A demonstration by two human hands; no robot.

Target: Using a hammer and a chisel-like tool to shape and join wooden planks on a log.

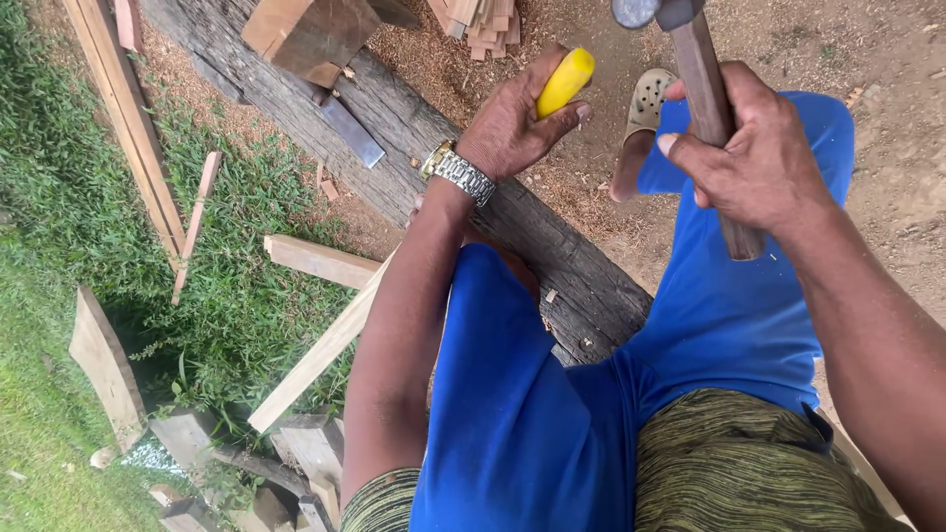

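The left hand point(512, 123) has its grip clenched around a yellow tool handle point(565, 82) above the dark log point(552, 246) the person straddles, the right hand point(754, 148) beside it grasps a hammer's wooden handle point(711, 108), and open sawdust-strewn ground point(887, 59) lies beyond both.

Count, head view. Hands: 2, namely left hand point(512, 123) and right hand point(754, 158). Hammer point(705, 89): 1, wooden handle, metal head at top edge. Yellow-handled tool point(565, 82): 1. Wristwatch point(456, 170): 1, metal band. Dark log point(424, 148): 1, running diagonally. Metal blade point(350, 131) lying on log: 1. Sandalled foot point(645, 108): 1 visible. Pale wood offcuts on the grass: at least 6 distinct; more at bottom left, overlapping, exact number cannot be told. Stack of thin sticks point(483, 20) at top: 1 pile, pieces not countable.
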